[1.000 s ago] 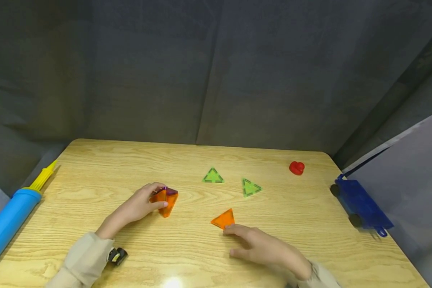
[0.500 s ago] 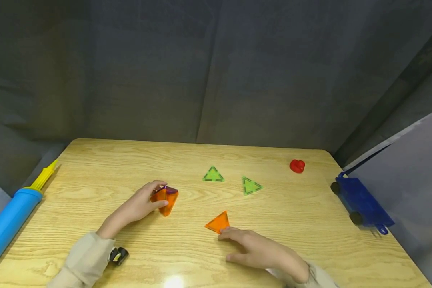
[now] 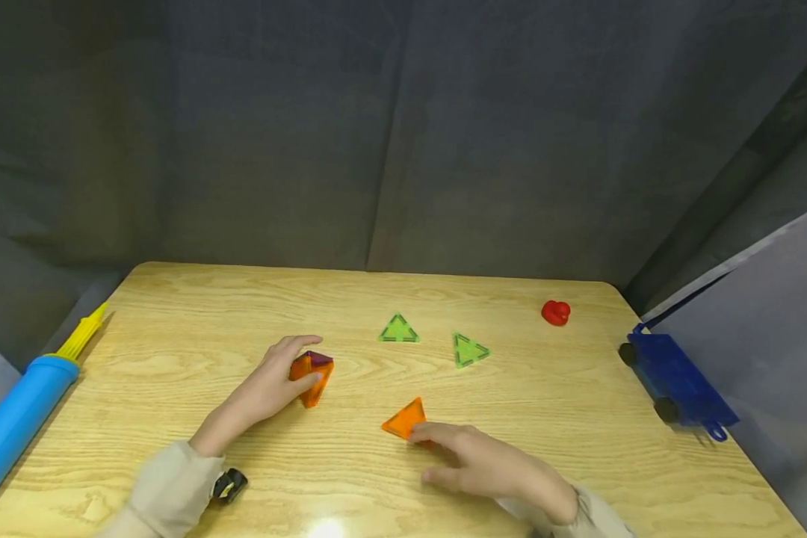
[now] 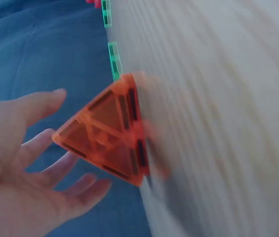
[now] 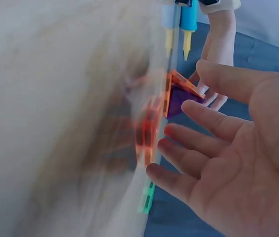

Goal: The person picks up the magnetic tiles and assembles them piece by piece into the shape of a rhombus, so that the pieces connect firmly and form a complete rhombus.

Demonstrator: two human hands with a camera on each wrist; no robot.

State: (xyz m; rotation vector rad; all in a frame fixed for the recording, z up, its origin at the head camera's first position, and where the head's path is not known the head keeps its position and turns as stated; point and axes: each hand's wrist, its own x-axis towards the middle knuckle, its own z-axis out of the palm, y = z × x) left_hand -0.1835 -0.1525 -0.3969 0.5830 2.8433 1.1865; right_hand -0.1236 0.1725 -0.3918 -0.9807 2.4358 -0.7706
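A small pyramid (image 3: 314, 385) of orange and purple triangular magnetic tiles stands on the table. My left hand (image 3: 272, 385) is around its left side, the fingers spread. In the left wrist view, an orange face of the pyramid (image 4: 102, 133) shows between thumb and fingers, and the thumb is apart from it. A loose orange triangular tile (image 3: 403, 418) lies flat to the right of the pyramid. Fingertips of my right hand (image 3: 491, 463) rest on its near right corner, covering it. In the right wrist view, the fingers of this hand (image 5: 238, 143) are extended and loosely spread.
Two green triangular tiles (image 3: 398, 329) lie farther back on the wooden table (image 3: 208, 314). A small red toy (image 3: 555, 313) sits at the back right. A blue toy wagon (image 3: 679, 385) stands at the right edge, and a blue-and-yellow hand pump (image 3: 30, 396) lies along the left.
My right hand has slid the loose orange tile left and slightly nearer. My left hand has shifted a little to the right, and its upper finger has straightened past the pyramid, which stays in place.
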